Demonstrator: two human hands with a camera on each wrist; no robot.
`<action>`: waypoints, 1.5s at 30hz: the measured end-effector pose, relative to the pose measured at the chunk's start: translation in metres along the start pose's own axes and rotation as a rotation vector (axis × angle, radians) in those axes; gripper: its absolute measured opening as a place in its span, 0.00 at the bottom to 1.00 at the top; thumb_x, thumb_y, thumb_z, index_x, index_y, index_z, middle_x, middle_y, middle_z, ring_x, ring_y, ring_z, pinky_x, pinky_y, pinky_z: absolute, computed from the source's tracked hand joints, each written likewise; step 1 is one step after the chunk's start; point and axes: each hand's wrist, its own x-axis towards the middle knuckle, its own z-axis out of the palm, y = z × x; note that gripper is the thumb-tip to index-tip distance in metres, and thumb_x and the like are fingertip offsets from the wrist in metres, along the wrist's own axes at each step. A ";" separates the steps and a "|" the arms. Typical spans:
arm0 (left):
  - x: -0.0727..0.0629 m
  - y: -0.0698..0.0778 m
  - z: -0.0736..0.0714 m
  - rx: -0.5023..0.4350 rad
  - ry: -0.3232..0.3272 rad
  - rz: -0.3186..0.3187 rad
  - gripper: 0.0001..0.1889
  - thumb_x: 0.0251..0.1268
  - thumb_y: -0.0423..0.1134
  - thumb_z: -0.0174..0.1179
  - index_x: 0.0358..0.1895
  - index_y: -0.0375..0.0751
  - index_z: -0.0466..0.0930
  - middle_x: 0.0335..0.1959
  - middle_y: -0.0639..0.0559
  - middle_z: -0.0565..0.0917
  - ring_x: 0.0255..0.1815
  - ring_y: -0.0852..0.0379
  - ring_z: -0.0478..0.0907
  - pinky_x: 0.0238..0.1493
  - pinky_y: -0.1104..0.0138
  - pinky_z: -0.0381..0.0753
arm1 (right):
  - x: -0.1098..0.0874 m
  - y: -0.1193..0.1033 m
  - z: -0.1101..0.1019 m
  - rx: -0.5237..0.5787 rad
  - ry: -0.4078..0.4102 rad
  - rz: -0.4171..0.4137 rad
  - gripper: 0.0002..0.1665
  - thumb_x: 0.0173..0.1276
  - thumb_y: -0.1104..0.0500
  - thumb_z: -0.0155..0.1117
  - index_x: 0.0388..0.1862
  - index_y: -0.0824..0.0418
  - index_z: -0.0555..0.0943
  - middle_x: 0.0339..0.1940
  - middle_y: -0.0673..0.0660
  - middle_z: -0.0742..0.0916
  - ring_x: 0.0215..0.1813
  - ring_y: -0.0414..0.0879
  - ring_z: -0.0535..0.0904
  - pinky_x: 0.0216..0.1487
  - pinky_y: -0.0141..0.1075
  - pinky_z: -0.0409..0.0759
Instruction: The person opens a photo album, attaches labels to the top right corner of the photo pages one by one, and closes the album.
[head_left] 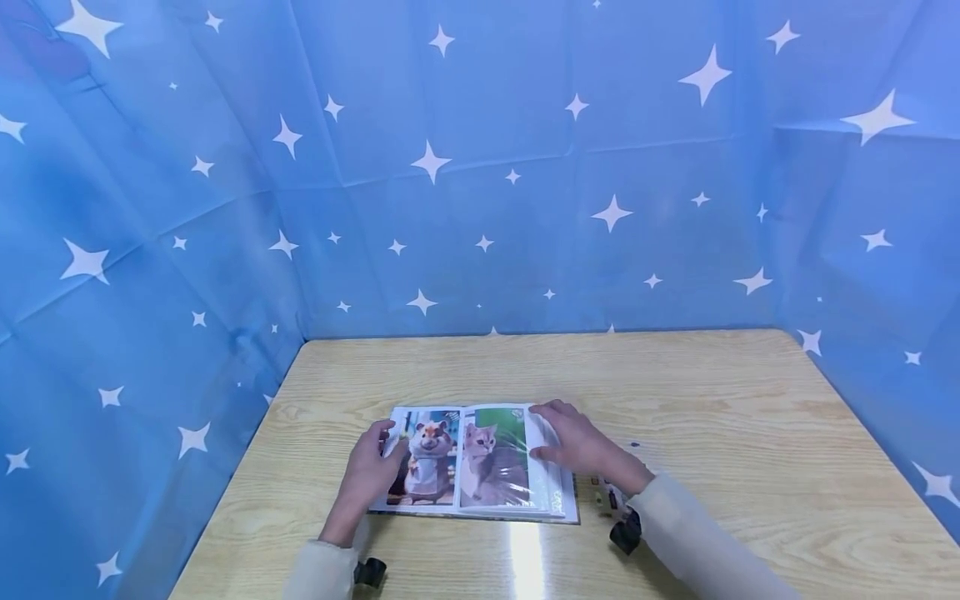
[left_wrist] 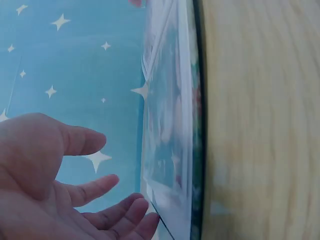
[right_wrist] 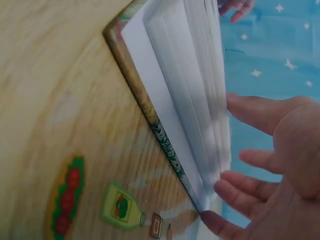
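Observation:
A photo album [head_left: 460,492] lies open on the table. Its left page holds a picture of a hamster [head_left: 429,475] in an apron; on the right page is a picture of a cat [head_left: 491,458] in a clear sleeve. At the album's left edge, my left hand [head_left: 371,462] has loosely bent fingers, with fingertips close to the cover's corner in the left wrist view. My right hand [head_left: 579,440] rests at the right page's outer edge. In the right wrist view its thumb [right_wrist: 255,107] touches the stacked pages [right_wrist: 200,90], and the spread fingers reach the album's far edge.
Flat colourful food pictures, among them a bottle [right_wrist: 120,207] and a hot-dog shape [right_wrist: 67,200], lie on the wooden table [head_left: 750,417] right of the album. Black wrist devices [head_left: 626,533] sit at both sleeves. A blue star-patterned curtain [head_left: 525,208] encloses the back and sides.

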 end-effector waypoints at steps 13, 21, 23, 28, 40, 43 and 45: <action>0.007 0.004 -0.012 -0.039 -0.057 -0.214 0.29 0.73 0.47 0.53 0.69 0.31 0.61 0.60 0.25 0.74 0.59 0.31 0.74 0.57 0.43 0.75 | -0.004 0.001 0.005 -0.034 0.023 0.030 0.42 0.60 0.54 0.74 0.71 0.63 0.69 0.65 0.65 0.75 0.66 0.63 0.70 0.66 0.60 0.69; 0.012 -0.005 -0.017 -0.130 -0.100 -0.259 0.31 0.74 0.47 0.52 0.71 0.31 0.58 0.64 0.25 0.71 0.64 0.31 0.70 0.62 0.43 0.71 | -0.006 -0.001 0.005 -0.036 0.004 0.028 0.42 0.63 0.54 0.72 0.73 0.62 0.68 0.65 0.64 0.75 0.66 0.62 0.70 0.65 0.58 0.71; 0.011 -0.005 -0.019 -0.150 -0.109 -0.269 0.31 0.74 0.47 0.53 0.71 0.33 0.57 0.65 0.26 0.71 0.64 0.32 0.70 0.60 0.44 0.72 | -0.005 -0.001 0.005 -0.036 -0.004 0.038 0.42 0.64 0.53 0.72 0.73 0.61 0.67 0.66 0.64 0.74 0.66 0.62 0.70 0.65 0.57 0.71; 0.008 0.000 -0.026 -0.186 -0.079 -0.279 0.30 0.73 0.45 0.56 0.72 0.37 0.60 0.62 0.29 0.73 0.60 0.35 0.74 0.51 0.50 0.77 | -0.005 0.000 0.005 -0.041 0.000 0.035 0.42 0.64 0.53 0.72 0.74 0.61 0.67 0.66 0.63 0.75 0.67 0.61 0.70 0.66 0.57 0.70; -0.001 0.022 -0.035 -0.376 0.025 -0.136 0.26 0.67 0.32 0.62 0.67 0.43 0.67 0.59 0.41 0.80 0.55 0.49 0.78 0.48 0.72 0.77 | -0.007 0.000 0.002 -0.062 0.002 0.000 0.42 0.64 0.53 0.71 0.73 0.63 0.67 0.64 0.64 0.75 0.66 0.61 0.70 0.66 0.59 0.68; -0.004 0.031 -0.034 -0.417 0.015 -0.114 0.26 0.65 0.30 0.63 0.66 0.44 0.69 0.58 0.42 0.81 0.52 0.51 0.78 0.46 0.72 0.78 | -0.006 0.000 0.002 -0.067 0.000 -0.014 0.41 0.64 0.53 0.71 0.73 0.63 0.67 0.64 0.64 0.76 0.66 0.61 0.70 0.66 0.60 0.68; -0.005 0.035 -0.032 -0.450 0.004 -0.100 0.26 0.64 0.29 0.64 0.65 0.43 0.70 0.57 0.42 0.82 0.51 0.51 0.78 0.44 0.72 0.79 | -0.006 0.000 0.002 -0.066 -0.005 -0.019 0.41 0.65 0.53 0.70 0.73 0.63 0.67 0.64 0.64 0.75 0.67 0.61 0.69 0.66 0.60 0.67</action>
